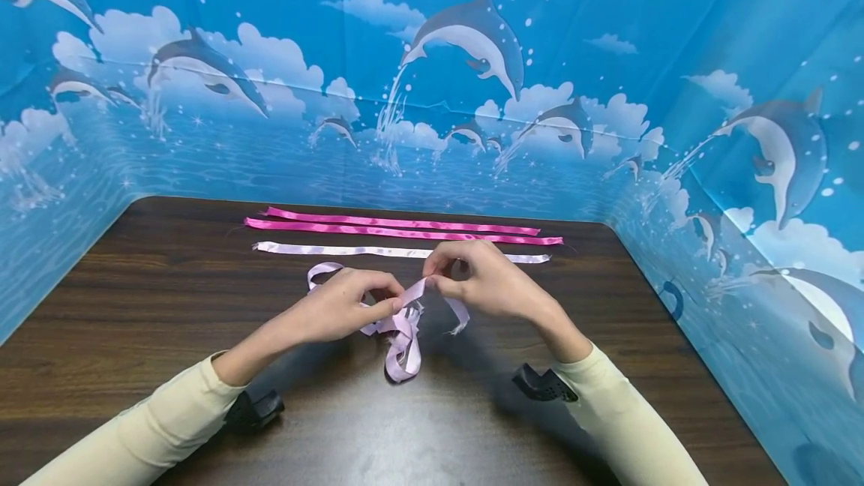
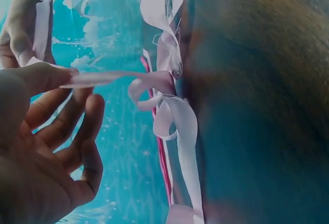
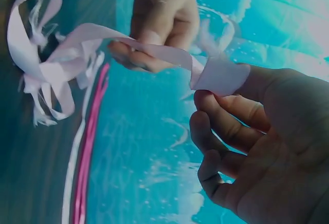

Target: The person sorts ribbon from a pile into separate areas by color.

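Note:
A pale lilac ribbon (image 1: 403, 351) lies in loose loops on the table, its upper part raised between both hands. My left hand (image 1: 351, 304) pinches it between thumb and index finger, the other fingers loosely bent in the left wrist view. Close to its right, my right hand (image 1: 489, 280) pinches the same ribbon near one end, and a frayed tail hangs below that hand. In the right wrist view the ribbon (image 3: 218, 75) folds over the right fingertips. Frayed threads show among the loops in the left wrist view.
Behind the hands, a white ribbon (image 1: 324, 250) and two bright pink ribbons (image 1: 405, 232) lie straight across the dark wooden table (image 1: 169, 268). A blue dolphin-print cloth (image 1: 418, 156) stands around the back and sides.

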A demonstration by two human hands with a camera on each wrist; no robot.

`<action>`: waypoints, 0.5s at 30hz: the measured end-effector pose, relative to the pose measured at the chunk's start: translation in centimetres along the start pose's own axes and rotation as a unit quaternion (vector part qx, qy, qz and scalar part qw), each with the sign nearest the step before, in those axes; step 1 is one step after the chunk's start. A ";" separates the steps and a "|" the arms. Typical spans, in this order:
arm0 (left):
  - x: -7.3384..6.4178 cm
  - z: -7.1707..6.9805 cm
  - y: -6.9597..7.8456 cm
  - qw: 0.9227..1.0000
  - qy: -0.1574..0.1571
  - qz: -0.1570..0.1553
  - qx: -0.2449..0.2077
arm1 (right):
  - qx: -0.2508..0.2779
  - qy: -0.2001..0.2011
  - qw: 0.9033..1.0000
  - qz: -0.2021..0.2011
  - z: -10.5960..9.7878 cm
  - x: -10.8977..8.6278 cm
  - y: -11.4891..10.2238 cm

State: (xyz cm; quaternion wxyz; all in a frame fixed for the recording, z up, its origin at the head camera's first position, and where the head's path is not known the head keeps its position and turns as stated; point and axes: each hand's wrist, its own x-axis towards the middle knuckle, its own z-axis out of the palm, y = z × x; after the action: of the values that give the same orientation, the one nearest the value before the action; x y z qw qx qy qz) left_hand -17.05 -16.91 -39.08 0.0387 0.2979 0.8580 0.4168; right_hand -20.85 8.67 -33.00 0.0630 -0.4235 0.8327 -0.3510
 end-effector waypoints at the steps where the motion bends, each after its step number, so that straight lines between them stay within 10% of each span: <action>1: 0.0 0.0 0.1 1.000 0.004 -0.002 0.006 | -0.002 0.004 1.000 -0.001 -0.2 -0.1 0.0; 10: -0.1 -0.5 0.1 0.989 0.087 -0.027 0.117 | -0.001 0.024 1.000 0.001 -2.7 -1.3 -0.3; 15: -0.4 -2.4 -0.2 0.989 0.096 -0.049 0.105 | 0.008 0.052 0.998 0.022 -4.4 -2.0 0.2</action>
State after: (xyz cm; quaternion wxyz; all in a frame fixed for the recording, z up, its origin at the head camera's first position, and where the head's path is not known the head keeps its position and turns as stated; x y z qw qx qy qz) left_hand -17.59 -18.86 -37.70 -0.0546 0.2169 0.9102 0.3486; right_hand -21.49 12.55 -30.22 0.0308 -0.3857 0.8411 -0.3780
